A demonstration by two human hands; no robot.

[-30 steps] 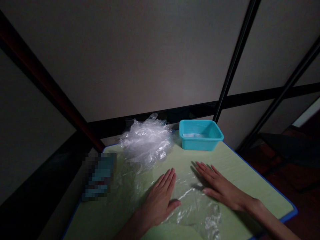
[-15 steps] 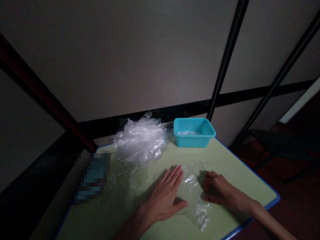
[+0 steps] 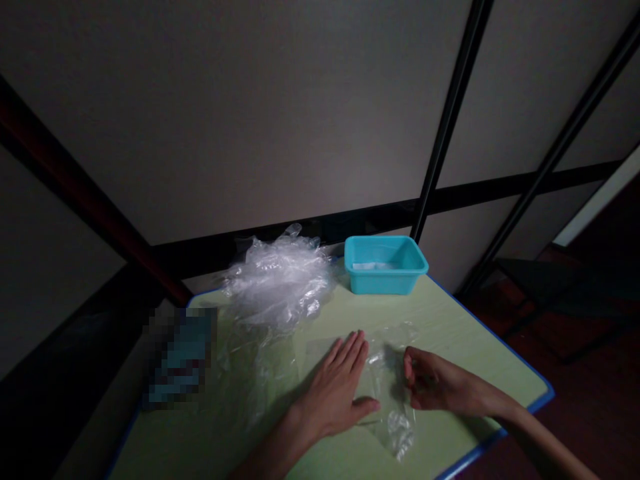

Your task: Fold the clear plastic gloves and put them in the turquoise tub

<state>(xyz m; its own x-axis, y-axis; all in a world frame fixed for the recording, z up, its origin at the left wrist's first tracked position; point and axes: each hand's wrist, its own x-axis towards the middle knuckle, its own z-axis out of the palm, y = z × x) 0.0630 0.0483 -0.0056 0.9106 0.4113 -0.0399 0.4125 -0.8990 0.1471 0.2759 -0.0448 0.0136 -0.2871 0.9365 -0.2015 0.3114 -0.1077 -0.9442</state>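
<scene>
A thin clear plastic glove [image 3: 393, 397], crinkled and see-through, lies on the pale green table [image 3: 470, 333]. My left hand [image 3: 343, 387] presses flat on its left part, with fingers stretched forward and the thumb out to the right. At the glove's right edge, my right hand [image 3: 430, 380] is turned on its side with its fingers curled in toward the thumb; the plastic reaches to the fingertips, though the grip itself is hard to see. Behind my left hand rises a loose heap of clear plastic gloves [image 3: 280, 280].
A turquoise plastic tub [image 3: 385, 283] with something white inside stands at the back of the table. To the left lies a blurred-out bluish item [image 3: 183, 357]. More flat clear plastic [image 3: 265, 370] spreads left of my forearm. Wall panels [image 3: 280, 120] rise right behind the table.
My right hand has rolled so that its curled fingers and thumb show more, with a gap between them. The plastic beside it has shifted slightly. My left hand stays pressed down.
</scene>
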